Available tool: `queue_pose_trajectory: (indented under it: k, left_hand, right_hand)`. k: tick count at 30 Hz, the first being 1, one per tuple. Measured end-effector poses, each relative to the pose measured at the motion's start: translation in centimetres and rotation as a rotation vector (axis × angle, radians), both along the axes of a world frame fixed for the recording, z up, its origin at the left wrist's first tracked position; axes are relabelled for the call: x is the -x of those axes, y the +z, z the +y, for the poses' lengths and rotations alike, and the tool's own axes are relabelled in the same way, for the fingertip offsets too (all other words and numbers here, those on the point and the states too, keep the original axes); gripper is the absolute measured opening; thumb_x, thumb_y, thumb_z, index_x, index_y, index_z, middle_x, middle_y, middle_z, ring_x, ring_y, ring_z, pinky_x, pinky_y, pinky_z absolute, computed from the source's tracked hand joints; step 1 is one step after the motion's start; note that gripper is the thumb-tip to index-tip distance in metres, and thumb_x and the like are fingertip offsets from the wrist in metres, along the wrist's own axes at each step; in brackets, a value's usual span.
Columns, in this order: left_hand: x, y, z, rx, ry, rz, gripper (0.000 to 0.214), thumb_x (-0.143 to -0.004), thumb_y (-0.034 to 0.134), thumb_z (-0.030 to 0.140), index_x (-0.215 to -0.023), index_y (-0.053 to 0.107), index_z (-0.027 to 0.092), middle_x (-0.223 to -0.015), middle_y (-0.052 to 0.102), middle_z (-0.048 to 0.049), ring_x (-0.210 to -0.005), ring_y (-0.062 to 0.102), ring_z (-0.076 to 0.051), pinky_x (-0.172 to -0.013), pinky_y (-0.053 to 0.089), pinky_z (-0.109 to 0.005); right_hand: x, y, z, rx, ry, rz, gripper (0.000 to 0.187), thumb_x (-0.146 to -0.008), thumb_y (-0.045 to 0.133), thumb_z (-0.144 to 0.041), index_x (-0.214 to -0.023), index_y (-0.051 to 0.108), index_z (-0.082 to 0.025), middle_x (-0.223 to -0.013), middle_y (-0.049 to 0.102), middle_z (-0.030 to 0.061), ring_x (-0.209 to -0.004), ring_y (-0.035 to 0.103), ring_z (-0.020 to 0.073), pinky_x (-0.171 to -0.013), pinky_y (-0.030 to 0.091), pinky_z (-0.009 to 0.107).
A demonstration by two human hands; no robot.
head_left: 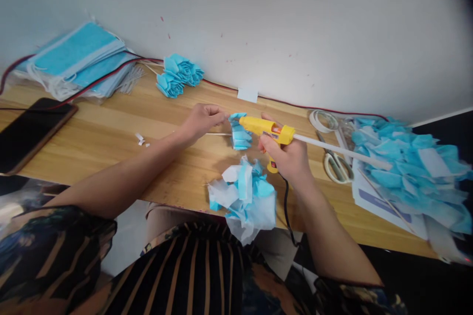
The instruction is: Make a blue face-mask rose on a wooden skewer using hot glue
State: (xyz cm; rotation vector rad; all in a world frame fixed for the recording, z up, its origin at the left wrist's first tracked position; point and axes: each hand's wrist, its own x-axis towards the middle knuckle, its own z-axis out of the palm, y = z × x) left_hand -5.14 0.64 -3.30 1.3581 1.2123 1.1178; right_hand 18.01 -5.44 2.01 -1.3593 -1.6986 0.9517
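Note:
My right hand point(286, 150) is wrapped around a yellow hot glue gun point(268, 128), with a long white glue stick point(332, 150) jutting from its back. The gun's nozzle points left, at the upper part of a blue pleated flower point(241, 139) on a thin pale stick point(218, 134). My left hand point(207, 119) pinches the top edge of that flower between thumb and fingers. Just below, a loose heap of blue and white fabric scraps point(251, 197) lies at the table's front edge.
Finished blue flowers point(180, 74) and packed blue face masks point(79, 56) lie along the wall. A phone point(33, 130) is at left. Scissors point(337, 165), a tape roll point(323, 121) and piled blue petals point(410, 167) are at right. A black cord point(287, 211) hangs from the gun.

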Motion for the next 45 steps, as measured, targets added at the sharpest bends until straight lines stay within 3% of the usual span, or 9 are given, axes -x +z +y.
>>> queue_pose_trajectory:
  k: [11, 18, 22, 26, 30, 33, 36, 41, 45]
  left_hand:
    - [0.2, -0.3, 0.1, -0.028, -0.033, -0.008, 0.036, -0.078, 0.079, 0.048, -0.077, 0.075, 0.013, -0.071, 0.07, -0.0032, -0.066, 0.057, -0.012, -0.065, 0.045, -0.025]
    - [0.2, 0.0, -0.1, -0.025, -0.03, 0.008, 0.036, -0.077, 0.078, 0.049, -0.076, 0.075, 0.014, -0.072, 0.072, -0.0043, -0.066, 0.058, -0.013, -0.066, 0.047, -0.025]
    - [0.2, 0.2, -0.2, 0.006, -0.025, -0.005, 0.033, -0.075, 0.078, 0.047, -0.076, 0.076, 0.013, -0.074, 0.073, -0.0046, -0.066, 0.058, -0.012, -0.067, 0.047, -0.025]
    - [0.3, 0.1, -0.2, -0.005, -0.034, -0.003, 0.038, -0.075, 0.079, 0.052, -0.076, 0.075, 0.014, -0.075, 0.073, -0.0049, -0.066, 0.058, -0.012, -0.068, 0.047, -0.026]
    - [0.3, 0.0, 0.0, -0.015, -0.039, -0.013, 0.044, -0.072, 0.08, 0.058, -0.074, 0.074, 0.014, -0.073, 0.073, -0.0047, -0.065, 0.057, -0.012, -0.067, 0.047, -0.026]
    - [0.2, -0.1, 0.0, -0.019, -0.04, -0.026, 0.047, -0.07, 0.082, 0.061, -0.074, 0.074, 0.014, -0.072, 0.072, -0.0047, -0.065, 0.056, -0.012, -0.066, 0.047, -0.025]
    - [0.2, -0.1, -0.1, -0.019, -0.03, -0.029, 0.048, -0.068, 0.082, 0.061, -0.074, 0.075, 0.014, -0.072, 0.072, -0.005, -0.065, 0.056, -0.012, -0.066, 0.047, -0.025]
    - [0.2, -0.1, -0.1, -0.03, -0.029, -0.02, 0.049, -0.07, 0.081, 0.062, -0.074, 0.075, 0.014, -0.072, 0.072, -0.0047, -0.065, 0.056, -0.012, -0.066, 0.047, -0.025]
    - [0.2, -0.1, -0.1, -0.012, -0.015, -0.029, 0.044, -0.071, 0.082, 0.057, -0.075, 0.076, 0.013, -0.073, 0.073, -0.0051, -0.065, 0.056, -0.012, -0.065, 0.046, -0.024]
  right_hand:
    - [-0.3, 0.2, 0.0, -0.028, -0.021, -0.026, 0.024, -0.086, 0.066, -0.04, -0.07, 0.067, -0.023, -0.094, 0.077, 0.0066, -0.078, 0.071, 0.0189, -0.063, 0.057, 0.028]
    - [-0.6, -0.2, 0.3, -0.138, -0.006, -0.02, 0.019, -0.087, 0.065, -0.038, -0.074, 0.069, -0.024, -0.082, 0.074, 0.0037, -0.086, 0.074, 0.0212, -0.078, 0.06, 0.032]
    - [-0.8, -0.4, 0.5, -0.178, -0.017, -0.033, 0.024, -0.086, 0.066, -0.037, -0.066, 0.064, -0.024, -0.083, 0.076, 0.0035, -0.084, 0.073, 0.0197, -0.077, 0.06, 0.03]
    - [-1.0, -0.3, 0.5, -0.175, -0.038, -0.051, 0.028, -0.086, 0.066, -0.038, -0.062, 0.061, -0.024, -0.088, 0.077, 0.0063, -0.097, 0.073, 0.0231, -0.081, 0.061, 0.033]
    - [-1.0, -0.1, 0.4, -0.157, -0.047, -0.073, 0.02, -0.086, 0.065, -0.039, -0.078, 0.072, -0.021, -0.087, 0.077, 0.0073, -0.101, 0.074, 0.0264, -0.086, 0.062, 0.037]
    - [-1.0, -0.1, 0.4, -0.144, -0.056, -0.087, 0.029, -0.087, 0.064, -0.038, -0.104, 0.078, -0.019, -0.075, 0.073, 0.0047, -0.098, 0.074, 0.0275, -0.082, 0.063, 0.038]
    - [-1.0, -0.1, 0.5, -0.16, -0.071, -0.106, 0.036, -0.087, 0.064, -0.039, -0.114, 0.077, -0.018, -0.074, 0.074, 0.0042, -0.094, 0.075, 0.027, -0.077, 0.063, 0.036]
    - [-1.6, 0.1, 0.3, -0.135, -0.068, -0.118, 0.025, -0.089, 0.065, -0.04, -0.094, 0.079, -0.02, -0.088, 0.08, 0.0082, -0.084, 0.075, 0.0246, -0.073, 0.063, 0.035]
    - [-1.9, 0.4, -0.3, -0.166, -0.051, -0.112, 0.024, -0.09, 0.063, -0.041, -0.088, 0.078, -0.022, -0.092, 0.08, 0.0091, -0.096, 0.075, 0.0272, -0.078, 0.063, 0.037]
